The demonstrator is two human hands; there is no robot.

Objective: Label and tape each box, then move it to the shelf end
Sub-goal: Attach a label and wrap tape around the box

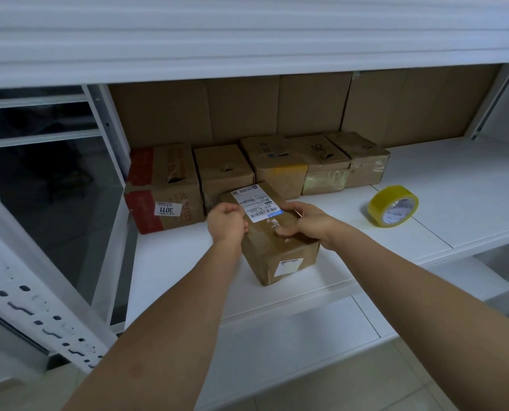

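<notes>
A brown box [272,247] is held on the white shelf [170,262], its left side gripped by the left hand [227,222] and its top pinched by the curled right hand [303,222]. A white label [257,203] is seen on top. At 2 o'clock, well apart, lies a yellow tape roll [393,205]; at 12 o'clock, a row of boxes [256,167].

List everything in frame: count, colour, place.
box in hand: 1, brown, front of shelf, white label on top
row of boxes: 5, brown, leftmost with red print, behind the held box
cardboard sheets: brown, along the back
tape roll: 1, yellow, on shelf at right
shelf: white, metal
left hand: grips box's left side
right hand: grips box's top right
</notes>
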